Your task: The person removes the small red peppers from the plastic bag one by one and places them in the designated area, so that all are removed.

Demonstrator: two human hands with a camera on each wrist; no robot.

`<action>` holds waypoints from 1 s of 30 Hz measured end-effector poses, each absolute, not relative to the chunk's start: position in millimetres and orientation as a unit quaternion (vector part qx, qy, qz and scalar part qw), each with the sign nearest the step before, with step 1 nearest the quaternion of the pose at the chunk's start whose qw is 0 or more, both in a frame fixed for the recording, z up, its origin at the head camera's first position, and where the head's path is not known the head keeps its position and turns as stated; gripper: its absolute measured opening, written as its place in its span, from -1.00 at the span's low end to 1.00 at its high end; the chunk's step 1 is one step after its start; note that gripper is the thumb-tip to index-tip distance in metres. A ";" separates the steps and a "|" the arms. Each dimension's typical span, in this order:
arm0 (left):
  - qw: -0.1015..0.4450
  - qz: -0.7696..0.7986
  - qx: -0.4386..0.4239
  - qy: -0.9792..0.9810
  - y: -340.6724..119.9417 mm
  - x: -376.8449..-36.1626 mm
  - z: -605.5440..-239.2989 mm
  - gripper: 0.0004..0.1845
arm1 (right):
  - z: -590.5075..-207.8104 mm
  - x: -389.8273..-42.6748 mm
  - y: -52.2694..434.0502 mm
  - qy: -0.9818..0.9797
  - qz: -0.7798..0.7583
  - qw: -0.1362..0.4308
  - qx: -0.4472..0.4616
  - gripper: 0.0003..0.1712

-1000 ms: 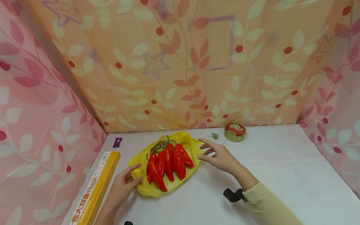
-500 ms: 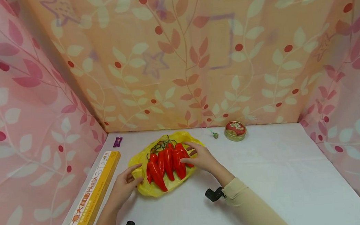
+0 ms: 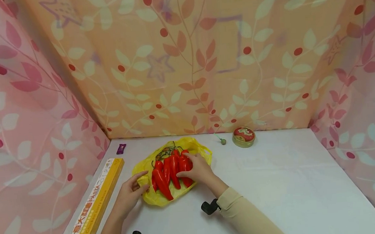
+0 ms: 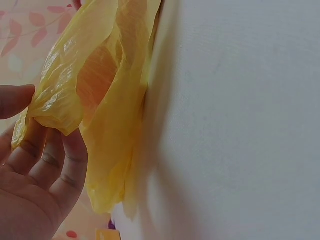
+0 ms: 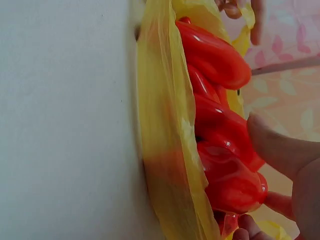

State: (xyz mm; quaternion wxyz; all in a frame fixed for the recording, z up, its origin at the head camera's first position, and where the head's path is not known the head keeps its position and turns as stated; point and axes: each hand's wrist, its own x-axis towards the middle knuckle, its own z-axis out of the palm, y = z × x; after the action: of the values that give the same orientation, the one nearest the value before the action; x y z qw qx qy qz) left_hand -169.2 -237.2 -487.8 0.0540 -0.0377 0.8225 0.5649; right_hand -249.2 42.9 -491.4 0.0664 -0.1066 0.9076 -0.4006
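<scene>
A spread yellow plastic bag [image 3: 186, 196] lies on the white table with several glossy red peppers [image 3: 160, 181] on it, their dark stems pointing to the back. At the bag's left edge my left hand [image 3: 129, 192] pinches a fold of the plastic between thumb and fingers, as the left wrist view shows with the bag [image 4: 115, 150] raised. My right hand [image 3: 198, 170] reaches over the right-hand peppers. In the right wrist view its thumb [image 5: 275, 142] lies against one red pepper [image 5: 235, 182], and its fingers curl round the far side, partly hidden.
A long yellow and white pasta box [image 3: 97, 199] lies left of my left arm. Behind it is a small purple wrapped candy [image 3: 121, 149]. At the back stand a lollipop [image 3: 223, 141] and a round red and gold tin [image 3: 244, 136]. Patterned curtains [image 3: 185, 77] enclose the table's back and sides.
My right hand has moved left from beside the bag's right edge onto the right-hand peppers. My left hand has stayed at the bag's left edge, and the peppers have hardly moved.
</scene>
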 end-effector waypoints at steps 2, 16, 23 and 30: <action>0.053 0.565 -0.035 0.822 -236.9 -168.5 -487.0 -0.47 | -492.5 -248.5 40.1 0.915 -0.385 0.065 -0.107 0.05; 0.051 0.562 -0.036 0.825 -236.8 -167.9 -485.6 -0.48 | -487.3 -243.4 35.6 0.903 -0.405 0.045 -0.136 -0.09; 0.050 0.562 -0.043 0.824 -235.0 -169.1 -486.8 -0.49 | -489.9 -243.1 37.3 0.896 -0.406 0.054 -0.171 -0.30; 0.050 0.556 -0.053 0.828 -235.4 -169.2 -485.4 -0.50 | -479.9 -239.6 40.6 0.880 -0.448 0.038 -0.153 -0.29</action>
State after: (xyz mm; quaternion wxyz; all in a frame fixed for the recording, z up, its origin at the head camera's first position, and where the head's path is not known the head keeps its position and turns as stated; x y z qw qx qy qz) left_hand -169.2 -235.4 -485.4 0.0498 -0.0525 0.8279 0.5562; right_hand -239.6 40.6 -479.9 0.0380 -0.1528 0.8802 -0.4478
